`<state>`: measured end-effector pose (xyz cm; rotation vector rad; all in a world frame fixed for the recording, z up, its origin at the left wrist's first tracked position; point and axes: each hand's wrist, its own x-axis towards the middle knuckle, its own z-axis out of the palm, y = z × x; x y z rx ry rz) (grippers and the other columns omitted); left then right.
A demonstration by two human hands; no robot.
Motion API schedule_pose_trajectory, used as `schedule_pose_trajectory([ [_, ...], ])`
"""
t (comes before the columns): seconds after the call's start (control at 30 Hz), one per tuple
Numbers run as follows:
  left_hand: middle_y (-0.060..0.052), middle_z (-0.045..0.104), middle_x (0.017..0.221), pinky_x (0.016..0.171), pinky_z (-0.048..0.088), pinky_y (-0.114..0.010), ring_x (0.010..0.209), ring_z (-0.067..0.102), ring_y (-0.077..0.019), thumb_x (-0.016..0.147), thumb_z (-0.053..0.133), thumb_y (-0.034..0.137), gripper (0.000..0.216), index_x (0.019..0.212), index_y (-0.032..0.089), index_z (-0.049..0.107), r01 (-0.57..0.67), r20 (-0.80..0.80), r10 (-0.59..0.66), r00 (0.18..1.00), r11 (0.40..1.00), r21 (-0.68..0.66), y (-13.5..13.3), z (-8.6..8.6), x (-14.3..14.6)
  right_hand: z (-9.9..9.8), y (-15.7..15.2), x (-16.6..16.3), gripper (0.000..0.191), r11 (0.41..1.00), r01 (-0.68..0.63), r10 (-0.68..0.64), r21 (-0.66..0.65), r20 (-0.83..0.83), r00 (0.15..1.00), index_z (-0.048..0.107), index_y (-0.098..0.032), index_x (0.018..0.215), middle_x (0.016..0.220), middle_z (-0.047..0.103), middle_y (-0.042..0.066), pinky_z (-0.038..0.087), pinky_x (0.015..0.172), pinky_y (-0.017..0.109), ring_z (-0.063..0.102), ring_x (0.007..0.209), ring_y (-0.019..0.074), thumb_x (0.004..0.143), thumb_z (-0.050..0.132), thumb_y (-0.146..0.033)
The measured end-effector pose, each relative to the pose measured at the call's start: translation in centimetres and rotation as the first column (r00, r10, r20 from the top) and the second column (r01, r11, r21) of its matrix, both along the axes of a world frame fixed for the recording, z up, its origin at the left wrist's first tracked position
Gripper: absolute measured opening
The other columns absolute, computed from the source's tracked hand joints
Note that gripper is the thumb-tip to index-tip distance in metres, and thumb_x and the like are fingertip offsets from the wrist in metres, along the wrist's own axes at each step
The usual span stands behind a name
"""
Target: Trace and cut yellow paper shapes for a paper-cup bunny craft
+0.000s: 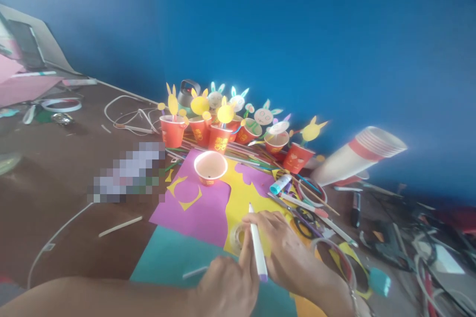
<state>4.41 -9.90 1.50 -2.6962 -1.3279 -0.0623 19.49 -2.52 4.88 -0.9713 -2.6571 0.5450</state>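
Left hand (228, 282): low front, most fingers curled, one extended along the marker (257, 250); can't tell if it grips or just steadies. Marker sits between both hands, slim end pointing away, purple end toward the wearer. Right hand (292, 245): fingertips pinching near the slim end. Should handle light, stiff, a bit slick, likely to roll if dropped; best hold is mid-barrel, clear of the tip. Teal paper (167, 247) beneath, then tape (234, 241) on yellow paper (241, 198). Beyond: open cup (208, 179), then red bunny cups (220, 139) by the blue wall (278, 29).
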Motion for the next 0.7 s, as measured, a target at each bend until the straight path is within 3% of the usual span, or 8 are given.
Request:
schedule_pose_trajectory([
  [0.13,-0.024,0.055,0.126,0.029,0.034,-0.03,0.035,0.053,-0.0139,0.082,0.046,0.017,0.044,0.124,0.01,0.057,-0.017,0.033,0.015,0.999,0.998,0.056,-0.1,-1.1,0.1,1.2,0.4,0.5,0.065,0.992,-0.044,0.054,-0.117,0.084,0.995,0.041,-0.022,0.126,0.112,0.059,0.009,0.04,0.095,0.046,0.054,0.106,0.0243,0.065,0.045,-0.001],
  [0.27,-0.022,0.058,0.123,0.029,0.032,-0.03,0.036,0.052,-0.0128,0.084,0.047,0.021,0.041,0.122,0.011,0.058,-0.013,0.058,0.007,0.998,0.995,0.094,0.0,-1.9,0.3,1.9,0.8,0.8,0.065,0.982,-0.04,0.062,-0.185,0.118,0.991,0.042,-0.024,0.128,0.118,0.057,0.008,0.039,0.098,0.046,0.05,0.113,0.0247,0.067,0.047,-0.002],
  [0.5,-0.026,0.059,0.12,0.028,0.03,-0.03,0.032,0.049,-0.0111,0.082,0.051,0.015,0.041,0.122,0.007,0.056,0.022,0.045,-0.025,0.999,0.997,0.073,-0.3,-3.0,0.1,2.3,1.3,0.1,0.046,0.98,-0.02,0.034,-0.2,0.065,0.997,0.052,-0.025,0.118,0.11,0.062,0.007,0.044,0.091,0.042,0.056,0.105,0.0249,0.076,0.053,-0.009],
  [0.63,-0.025,0.058,0.121,0.026,0.032,-0.028,0.031,0.048,-0.0102,0.08,0.053,0.015,0.044,0.123,0.006,0.055,0.03,-0.003,-0.03,1.0,0.989,0.147,-0.5,-3.0,0.1,2.3,1.9,-0.3,0.026,0.937,0.083,-0.082,-0.339,0.017,0.996,0.056,-0.026,0.108,0.104,0.065,0.005,0.047,0.085,0.039,0.059,0.099,0.0243,0.082,0.059,-0.025],
  [0.7,-0.023,0.06,0.12,0.027,0.034,-0.026,0.031,0.047,-0.0096,0.08,0.051,0.014,0.045,0.124,0.008,0.055,0.007,-0.035,0.001,0.999,0.975,0.223,-0.5,-2.7,0.1,2.1,2.4,-0.5,0.019,0.901,0.117,-0.177,-0.418,-0.108,0.978,0.057,-0.024,0.103,0.102,0.065,0.005,0.047,0.084,0.038,0.06,0.096,0.0232,0.087,0.053,-0.033],
])
